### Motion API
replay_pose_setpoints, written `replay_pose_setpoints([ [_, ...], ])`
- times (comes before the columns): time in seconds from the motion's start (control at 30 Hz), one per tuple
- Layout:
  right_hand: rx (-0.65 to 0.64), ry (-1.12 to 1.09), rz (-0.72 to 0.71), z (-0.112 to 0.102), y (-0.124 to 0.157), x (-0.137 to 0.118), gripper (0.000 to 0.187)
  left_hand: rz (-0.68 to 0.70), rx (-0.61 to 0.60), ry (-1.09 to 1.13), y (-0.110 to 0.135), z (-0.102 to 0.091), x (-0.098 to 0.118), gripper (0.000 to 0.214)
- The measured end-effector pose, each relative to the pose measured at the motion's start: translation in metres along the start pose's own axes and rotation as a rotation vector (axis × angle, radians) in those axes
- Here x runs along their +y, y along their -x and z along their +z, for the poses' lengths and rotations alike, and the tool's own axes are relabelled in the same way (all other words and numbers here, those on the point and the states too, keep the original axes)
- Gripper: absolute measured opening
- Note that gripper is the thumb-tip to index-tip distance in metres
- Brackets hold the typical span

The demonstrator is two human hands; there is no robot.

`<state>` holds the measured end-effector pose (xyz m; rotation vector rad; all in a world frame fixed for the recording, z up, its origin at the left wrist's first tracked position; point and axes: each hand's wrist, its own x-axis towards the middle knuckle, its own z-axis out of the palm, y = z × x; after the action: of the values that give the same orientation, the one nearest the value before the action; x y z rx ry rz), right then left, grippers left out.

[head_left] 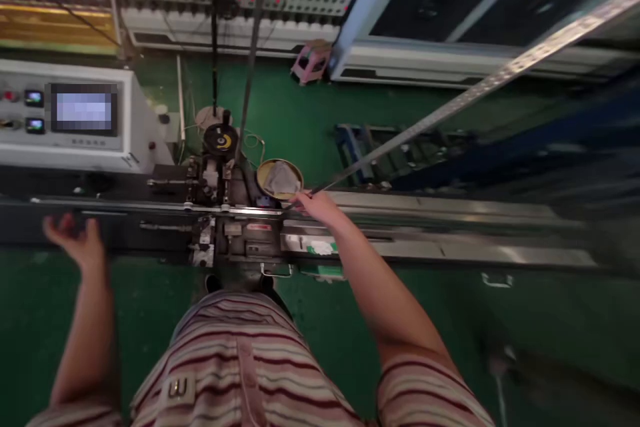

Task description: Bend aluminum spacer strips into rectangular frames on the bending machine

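My right hand [316,207] is closed around the lower end of a long, thin metal strip [450,107], which slants up and away to the upper right. Holes or marks dot its upper stretch. Beneath that hand lies the long bench machine [255,240], with a narrow bright strip [255,211] along its middle; whether it joins the held one I cannot tell. My left hand [75,240] hovers over the dark left part of the bench, fingers apart and holding nothing. Clamp-like fittings [205,240] sit between my hands.
Just beyond my right hand is a round tin [259,185] holding a grey cloth-like thing. A control box [133,113] with a screen stands at the left. Past the bench are a pink stool [313,61], a blue rack [350,147] and large machines. A dark upright bar [253,47] rises behind the fittings.
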<state>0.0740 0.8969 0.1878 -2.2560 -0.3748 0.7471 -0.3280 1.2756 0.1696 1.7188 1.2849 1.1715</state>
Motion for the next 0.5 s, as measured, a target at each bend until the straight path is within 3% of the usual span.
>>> replay_pose_setpoints([
  [0.13,-0.072,0.014,-0.058,0.049,-0.010,-0.025,0.030,-0.085,0.080,0.091,0.070,0.013,-0.059,0.065],
  [0.23,-0.132,0.071,-0.134,0.083,-0.015,-0.046,0.030,-0.129,0.086,0.106,0.098,0.008,-0.086,0.055],
  [0.33,-0.166,0.126,-0.213,0.116,-0.015,-0.075,0.028,-0.152,0.113,0.081,0.107,-0.009,-0.101,0.049],
  [0.5,-0.201,0.243,-0.336,0.173,-0.011,-0.131,0.030,-0.157,0.121,0.012,0.100,-0.034,-0.114,0.043],
])
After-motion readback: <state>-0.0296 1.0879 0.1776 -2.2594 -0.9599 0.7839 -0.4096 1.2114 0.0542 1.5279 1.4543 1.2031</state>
